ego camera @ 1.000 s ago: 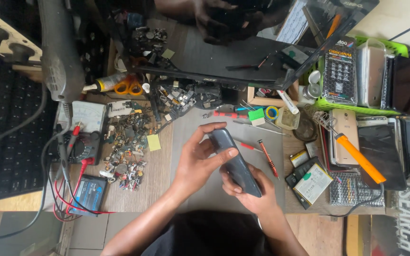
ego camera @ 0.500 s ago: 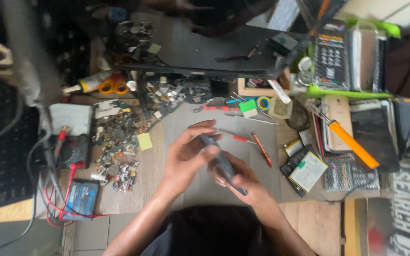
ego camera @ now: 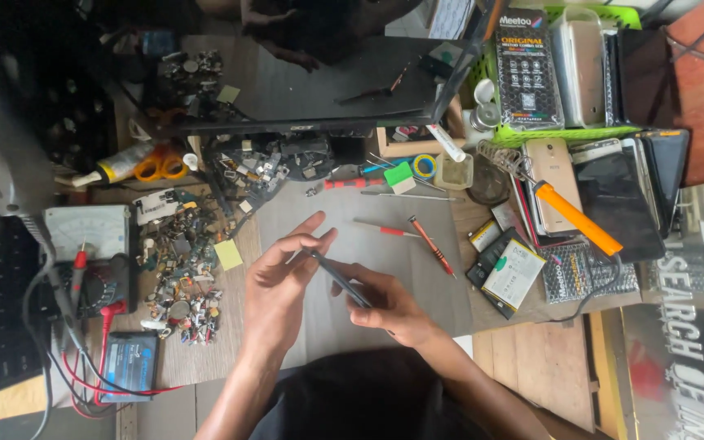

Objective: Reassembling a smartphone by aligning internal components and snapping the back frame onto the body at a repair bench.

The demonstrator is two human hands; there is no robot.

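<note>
Both my hands hold a dark slim phone (ego camera: pixel 337 277) edge-on above a grey work mat (ego camera: pixel 417 269). My left hand (ego camera: pixel 280 285) pinches its upper end with fingers partly spread. My right hand (ego camera: pixel 390 308) grips its lower end from beneath. Two red-handled screwdrivers (ego camera: pixel 431 244) lie on the mat just beyond the phone.
A heap of small electronic parts (ego camera: pixel 181 269) lies to the left, beside a multimeter (ego camera: pixel 87 253) with red leads. A monitor (ego camera: pixel 311 81) stands at the back. Phones, batteries (ego camera: pixel 511 273) and an orange-handled soldering iron (ego camera: pixel 572 216) crowd the right side.
The phone has been turned from showing its flat back to edge-on. My left fingers have opened out along its upper end.
</note>
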